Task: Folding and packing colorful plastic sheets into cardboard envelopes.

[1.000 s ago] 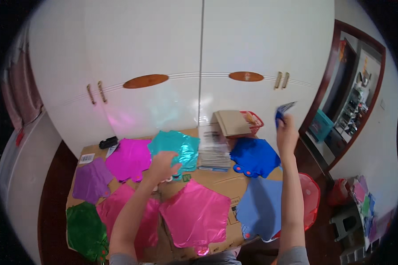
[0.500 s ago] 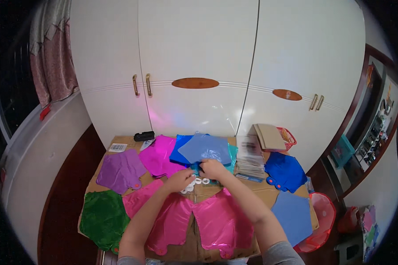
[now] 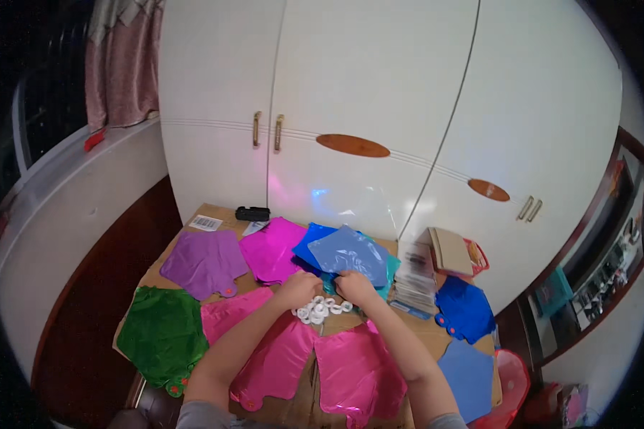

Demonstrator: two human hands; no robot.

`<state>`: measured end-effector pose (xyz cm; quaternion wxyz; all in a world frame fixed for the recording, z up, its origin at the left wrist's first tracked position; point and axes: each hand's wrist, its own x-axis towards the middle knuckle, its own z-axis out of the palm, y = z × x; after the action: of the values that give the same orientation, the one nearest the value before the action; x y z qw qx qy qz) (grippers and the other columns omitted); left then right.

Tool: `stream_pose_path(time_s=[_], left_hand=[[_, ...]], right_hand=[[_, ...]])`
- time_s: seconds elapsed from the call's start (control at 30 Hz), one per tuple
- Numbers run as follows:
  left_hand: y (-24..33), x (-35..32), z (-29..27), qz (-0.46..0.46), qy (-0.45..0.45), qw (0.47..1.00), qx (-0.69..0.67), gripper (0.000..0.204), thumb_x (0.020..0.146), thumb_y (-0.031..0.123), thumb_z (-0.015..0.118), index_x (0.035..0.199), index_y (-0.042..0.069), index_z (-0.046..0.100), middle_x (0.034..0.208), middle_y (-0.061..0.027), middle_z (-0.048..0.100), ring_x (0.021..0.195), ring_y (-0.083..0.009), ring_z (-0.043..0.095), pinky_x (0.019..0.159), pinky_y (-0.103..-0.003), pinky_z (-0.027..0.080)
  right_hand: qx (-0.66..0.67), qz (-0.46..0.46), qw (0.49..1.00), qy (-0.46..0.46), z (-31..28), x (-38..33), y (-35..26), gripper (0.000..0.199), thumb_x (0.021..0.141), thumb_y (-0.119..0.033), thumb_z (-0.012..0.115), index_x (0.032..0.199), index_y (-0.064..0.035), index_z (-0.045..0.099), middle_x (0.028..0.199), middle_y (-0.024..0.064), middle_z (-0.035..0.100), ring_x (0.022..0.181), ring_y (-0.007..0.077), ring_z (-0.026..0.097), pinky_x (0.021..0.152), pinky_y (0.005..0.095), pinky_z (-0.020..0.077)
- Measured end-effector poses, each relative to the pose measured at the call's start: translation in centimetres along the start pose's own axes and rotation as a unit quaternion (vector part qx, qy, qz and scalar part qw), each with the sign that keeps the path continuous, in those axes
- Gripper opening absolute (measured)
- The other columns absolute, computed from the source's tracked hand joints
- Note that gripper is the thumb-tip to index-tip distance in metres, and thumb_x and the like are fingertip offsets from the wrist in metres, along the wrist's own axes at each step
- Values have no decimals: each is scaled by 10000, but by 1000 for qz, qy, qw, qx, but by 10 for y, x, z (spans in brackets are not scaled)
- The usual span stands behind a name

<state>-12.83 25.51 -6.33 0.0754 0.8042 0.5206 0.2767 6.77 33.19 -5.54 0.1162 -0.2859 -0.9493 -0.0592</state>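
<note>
Left hand: curled at the centre of the frame, the left hand (image 3: 300,289) sits just beside the lower edge of the foil pieces; whether its fingers are clamped on anything, I cannot tell.
Right hand: the right hand (image 3: 355,289) is bent in at the lower edge of the slate-blue foil piece (image 3: 350,256); its fingers are curled, but their grip is hidden.
Blue pair: at centre, the slate-blue foil piece overlaps a deep-blue foil piece (image 3: 308,240), both over a teal foil piece (image 3: 393,269).
White rings: a loose heap of white rings (image 3: 315,312) lies just below the hands.
Pink foil: two pink foil pieces (image 3: 361,368) lie at lower centre of the tabletop (image 3: 300,409).
Changed: a second ago the right hand was raised at right with something blue; now both hands are at centre. Since half a second ago, more rings show.
</note>
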Motion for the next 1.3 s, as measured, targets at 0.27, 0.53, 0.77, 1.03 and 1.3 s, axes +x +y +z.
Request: stream_pose_path(time_s=[0.27,0.53,0.77,1.03,1.3], left_hand=[[-1,15,16,-17,-13,996,85,255,776,140,576,1015,94,653,861,-142,561,844,-337,520,727,-435,432],[-12,52,39,-372,58,796,-473,107,854,55,511,909,16,595,754,-87,561,645,-202,559,574,-301,473],[-7,57,32,-383,-10,665,-642,40,823,21,550,818,48,578,706,-49,538,623,-146,544,529,-261,457],[1,62,16,-438,2,778,-450,74,822,66,566,869,9,565,771,-91,576,682,-183,568,562,-301,499],[-8,50,18,-460,15,687,-562,94,824,61,536,858,-26,549,697,-106,549,569,-189,545,480,-314,473]], right_hand=[[82,12,996,26,-5,1,-4,251,711,-257,639,795,-22,666,824,163,624,802,332,623,742,418,512],[23,15,1000,-12,6,7,2,249,710,-270,619,769,-33,667,828,147,637,816,317,630,739,414,516],[46,42,998,21,1,3,-4,257,712,-286,611,748,-36,658,809,140,637,812,310,633,721,415,519],[-11,9,999,-31,10,10,3,159,737,-172,580,772,-40,661,832,142,643,831,312,638,727,416,525],[36,49,998,18,-7,11,-9,158,758,-184,565,795,-49,636,732,152,637,702,343,642,649,445,526]])
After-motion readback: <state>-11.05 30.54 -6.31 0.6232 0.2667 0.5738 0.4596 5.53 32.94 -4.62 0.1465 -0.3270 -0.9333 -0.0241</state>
